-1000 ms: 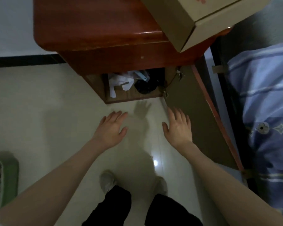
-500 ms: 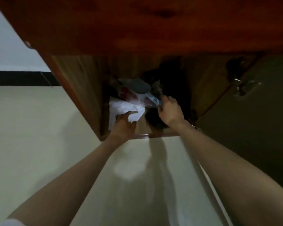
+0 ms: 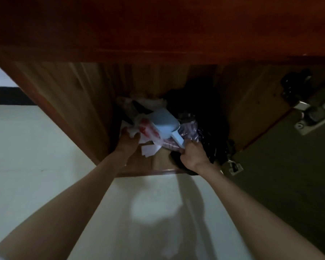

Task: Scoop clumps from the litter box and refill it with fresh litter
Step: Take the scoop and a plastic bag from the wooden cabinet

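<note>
Head view: both arms extended into open lower compartment of reddish-brown wooden cabinet. Right hand curled around end of handle of light blue scoop, thumb and fingers closed on it. Scoop bowl tilted up and away, resting over white plastic bag with red print and just beside black plastic bag at right of compartment. Left hand at left of pile, fingers bent into white paper or plastic; firm grip or mere press not determinable. Loose white slip on compartment floor between hands. Cabinet door swung open at right, metal hinge visible. Pale tiled floor below. Litter box out of frame.
</note>
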`<state>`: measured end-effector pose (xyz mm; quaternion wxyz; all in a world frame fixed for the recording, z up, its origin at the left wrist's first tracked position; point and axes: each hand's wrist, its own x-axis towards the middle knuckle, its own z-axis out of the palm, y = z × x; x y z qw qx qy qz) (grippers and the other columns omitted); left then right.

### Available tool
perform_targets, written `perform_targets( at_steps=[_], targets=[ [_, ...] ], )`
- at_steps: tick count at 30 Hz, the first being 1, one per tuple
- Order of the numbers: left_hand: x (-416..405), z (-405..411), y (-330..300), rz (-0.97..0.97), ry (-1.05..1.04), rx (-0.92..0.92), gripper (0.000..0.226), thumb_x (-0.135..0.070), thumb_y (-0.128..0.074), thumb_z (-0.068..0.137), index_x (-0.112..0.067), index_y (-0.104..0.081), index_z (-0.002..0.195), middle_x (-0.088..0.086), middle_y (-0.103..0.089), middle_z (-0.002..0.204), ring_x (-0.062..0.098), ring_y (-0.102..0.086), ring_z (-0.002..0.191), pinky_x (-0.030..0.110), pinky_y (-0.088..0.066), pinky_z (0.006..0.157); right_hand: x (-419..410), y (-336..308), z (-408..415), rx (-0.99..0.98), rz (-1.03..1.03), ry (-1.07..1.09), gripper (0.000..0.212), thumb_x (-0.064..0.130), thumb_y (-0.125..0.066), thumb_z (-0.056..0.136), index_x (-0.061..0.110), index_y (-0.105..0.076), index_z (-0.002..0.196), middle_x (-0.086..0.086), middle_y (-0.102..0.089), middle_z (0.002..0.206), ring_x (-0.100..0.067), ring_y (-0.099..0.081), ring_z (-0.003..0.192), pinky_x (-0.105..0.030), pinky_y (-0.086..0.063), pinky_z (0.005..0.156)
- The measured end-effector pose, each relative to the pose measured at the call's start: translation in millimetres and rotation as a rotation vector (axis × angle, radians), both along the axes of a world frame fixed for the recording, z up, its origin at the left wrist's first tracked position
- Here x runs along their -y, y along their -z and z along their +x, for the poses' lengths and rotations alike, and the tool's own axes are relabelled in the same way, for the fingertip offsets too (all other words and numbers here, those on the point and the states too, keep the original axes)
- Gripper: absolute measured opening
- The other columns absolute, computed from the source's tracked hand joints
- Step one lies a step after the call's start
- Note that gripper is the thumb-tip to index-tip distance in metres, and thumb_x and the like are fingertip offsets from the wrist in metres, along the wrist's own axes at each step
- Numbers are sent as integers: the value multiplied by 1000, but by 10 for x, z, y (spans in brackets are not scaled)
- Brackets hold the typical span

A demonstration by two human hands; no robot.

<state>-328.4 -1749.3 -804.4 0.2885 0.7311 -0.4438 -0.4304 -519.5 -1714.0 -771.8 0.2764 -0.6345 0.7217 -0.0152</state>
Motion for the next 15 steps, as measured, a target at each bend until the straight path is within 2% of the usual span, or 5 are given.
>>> perform_targets(
  at_steps=[6,9,10,12,15],
  targets=[
    [22,-43,-79,-50,-2,-320,64,-40,-69,79,-17,-43,133,3,-58,123,21,-58,107,36,-50,90,-307,-63,-170,139,32,31,28,4,-44,90,3,-45,118,-18,-52,120,-34,-52,110,-28,-40,80],
    [15,-107,-44,-153,-299,-375,12,-16,-53,93,-4,-55,90,6,-60,77,13,-59,68,19,-49,56,-356,-120,-225,228,20,98,29,6,-45,93,4,-45,122,-18,-56,117,-32,-54,109,-25,-38,76],
    [-45,-99,-194,-124,-326,-395,17,-11,-43,97,-3,-52,84,8,-58,75,14,-58,69,16,-48,59,-377,-155,-231,264,14,116,29,7,-45,94,5,-45,124,-17,-57,116,-31,-54,109,-23,-36,75],
    [-2,-97,-236,-122,-337,5,25,-12,-32,100,4,-51,103,18,-57,106,26,-55,103,19,-43,89,-456,-269,-224,321,11,140,31,11,-47,95,5,-45,126,-16,-57,116,-28,-54,106,-21,-33,71],
    [-532,-140,-559,-25,-225,-203,29,-10,-45,96,7,-53,118,20,-58,120,32,-52,115,26,-38,93,-734,-587,-165,384,61,196,30,13,-47,96,6,-45,125,-9,-54,104,-20,-49,91,-21,-29,63]
  ],
)
